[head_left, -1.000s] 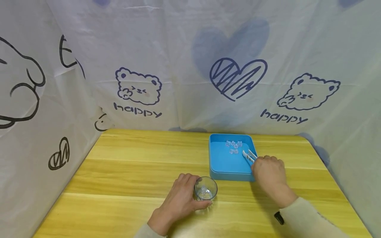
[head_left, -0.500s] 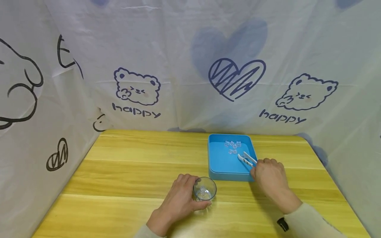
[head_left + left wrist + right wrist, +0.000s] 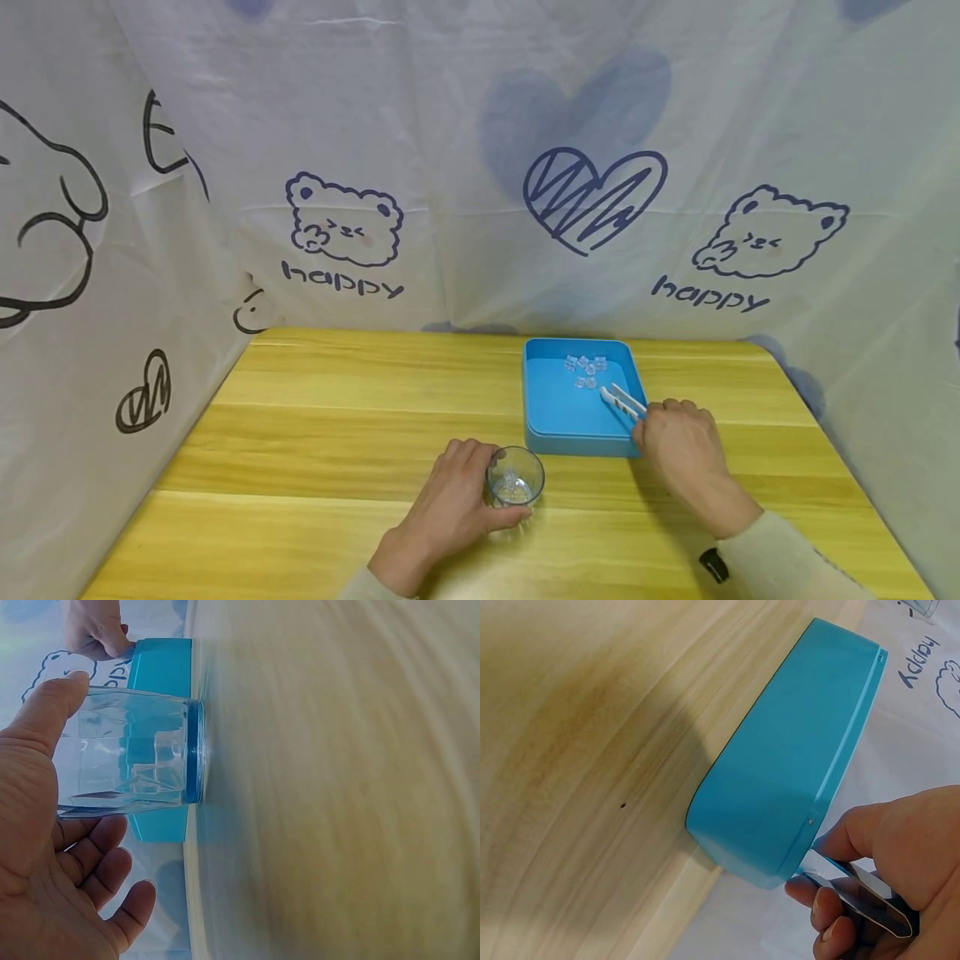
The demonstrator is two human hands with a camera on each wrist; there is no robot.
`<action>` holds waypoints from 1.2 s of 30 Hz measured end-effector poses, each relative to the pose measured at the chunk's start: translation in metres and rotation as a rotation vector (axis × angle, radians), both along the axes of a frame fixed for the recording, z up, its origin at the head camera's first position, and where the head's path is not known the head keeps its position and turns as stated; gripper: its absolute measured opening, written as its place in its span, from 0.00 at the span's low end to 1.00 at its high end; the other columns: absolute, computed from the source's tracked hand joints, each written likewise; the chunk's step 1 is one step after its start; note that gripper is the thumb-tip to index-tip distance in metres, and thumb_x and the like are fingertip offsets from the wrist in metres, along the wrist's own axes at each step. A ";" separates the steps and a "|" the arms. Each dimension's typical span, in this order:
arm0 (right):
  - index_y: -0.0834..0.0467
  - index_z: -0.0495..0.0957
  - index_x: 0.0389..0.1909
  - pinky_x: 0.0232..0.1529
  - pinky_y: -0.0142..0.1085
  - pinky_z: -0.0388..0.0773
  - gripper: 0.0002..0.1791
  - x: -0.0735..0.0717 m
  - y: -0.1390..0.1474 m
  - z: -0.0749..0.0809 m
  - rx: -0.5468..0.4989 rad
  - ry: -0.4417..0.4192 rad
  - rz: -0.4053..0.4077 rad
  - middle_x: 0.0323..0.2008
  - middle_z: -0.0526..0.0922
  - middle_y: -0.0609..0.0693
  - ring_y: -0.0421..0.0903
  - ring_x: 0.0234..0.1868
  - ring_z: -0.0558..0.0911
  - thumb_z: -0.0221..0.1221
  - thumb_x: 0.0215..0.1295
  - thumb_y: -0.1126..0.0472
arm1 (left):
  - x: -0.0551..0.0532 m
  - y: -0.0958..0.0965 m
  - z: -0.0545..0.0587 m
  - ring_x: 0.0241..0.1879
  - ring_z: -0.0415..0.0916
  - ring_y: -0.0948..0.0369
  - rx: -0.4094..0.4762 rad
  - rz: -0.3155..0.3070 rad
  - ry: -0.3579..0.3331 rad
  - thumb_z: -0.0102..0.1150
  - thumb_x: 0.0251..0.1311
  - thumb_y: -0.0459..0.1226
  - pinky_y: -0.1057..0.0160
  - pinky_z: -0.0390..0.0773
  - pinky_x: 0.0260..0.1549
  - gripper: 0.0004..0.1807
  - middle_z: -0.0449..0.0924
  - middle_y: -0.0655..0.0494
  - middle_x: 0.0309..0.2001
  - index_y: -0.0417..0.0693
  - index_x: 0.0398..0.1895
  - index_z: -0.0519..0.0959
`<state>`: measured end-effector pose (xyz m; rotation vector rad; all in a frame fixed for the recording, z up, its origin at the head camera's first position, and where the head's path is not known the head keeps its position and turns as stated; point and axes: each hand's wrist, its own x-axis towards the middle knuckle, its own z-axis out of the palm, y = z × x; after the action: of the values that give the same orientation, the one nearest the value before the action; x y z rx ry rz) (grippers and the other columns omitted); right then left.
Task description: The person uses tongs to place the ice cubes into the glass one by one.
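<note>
My left hand (image 3: 457,497) holds a clear drinking glass (image 3: 517,463) upright on the table, thumb on one side and fingers on the other. A few clear cubes (image 3: 155,765) lie at the bottom of the glass in the left wrist view. With my right hand (image 3: 686,446) I grip small white tongs (image 3: 624,404) with dark stripes, thumb and fingers pinching their arms. The tong tips reach over the near right part of a blue tray (image 3: 581,444), pointing towards several clear cubes (image 3: 587,364) grouped near its back. Whether a cube sits between the tips I cannot tell.
The tray stands on a yellow wood-grain table (image 3: 322,433), just behind and right of the glass. A white cloth (image 3: 450,167) with printed bears and hearts hangs behind the table and along both sides. Its wall shows side-on in the right wrist view.
The tong tips have moved left and slightly nearer inside the tray, away from the back. My left hand and the glass have stayed in place; the head view shifts slightly.
</note>
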<state>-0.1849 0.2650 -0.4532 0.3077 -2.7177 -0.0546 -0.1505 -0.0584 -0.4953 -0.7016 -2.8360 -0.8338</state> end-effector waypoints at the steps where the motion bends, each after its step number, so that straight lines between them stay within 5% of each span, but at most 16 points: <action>1: 0.59 0.68 0.13 0.18 0.41 0.67 0.20 0.000 0.000 0.000 -0.002 -0.003 0.000 0.15 0.66 0.51 0.49 0.18 0.66 0.62 0.62 0.64 | 0.000 0.000 0.000 0.50 0.71 0.59 0.001 0.000 0.000 0.76 0.51 0.66 0.54 0.75 0.52 0.42 0.80 0.57 0.49 0.48 0.60 0.79; 19: 0.59 0.69 0.15 0.18 0.40 0.67 0.20 0.004 -0.003 0.005 -0.023 0.051 0.028 0.15 0.66 0.50 0.49 0.18 0.66 0.66 0.63 0.62 | -0.001 -0.001 0.000 0.52 0.72 0.58 0.006 0.001 -0.004 0.77 0.50 0.64 0.53 0.76 0.54 0.42 0.80 0.57 0.49 0.48 0.60 0.79; 36: 0.62 0.75 0.20 0.23 0.39 0.64 0.14 0.020 -0.008 0.007 -0.149 0.171 0.115 0.17 0.68 0.50 0.49 0.21 0.67 0.67 0.62 0.63 | 0.000 0.000 0.000 0.51 0.71 0.59 0.003 0.007 -0.021 0.76 0.50 0.65 0.53 0.75 0.54 0.42 0.79 0.58 0.50 0.48 0.60 0.79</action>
<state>-0.1646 0.2567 -0.4457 0.3956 -2.5131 0.1469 -0.1504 -0.0583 -0.4950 -0.6862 -2.8536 -0.8497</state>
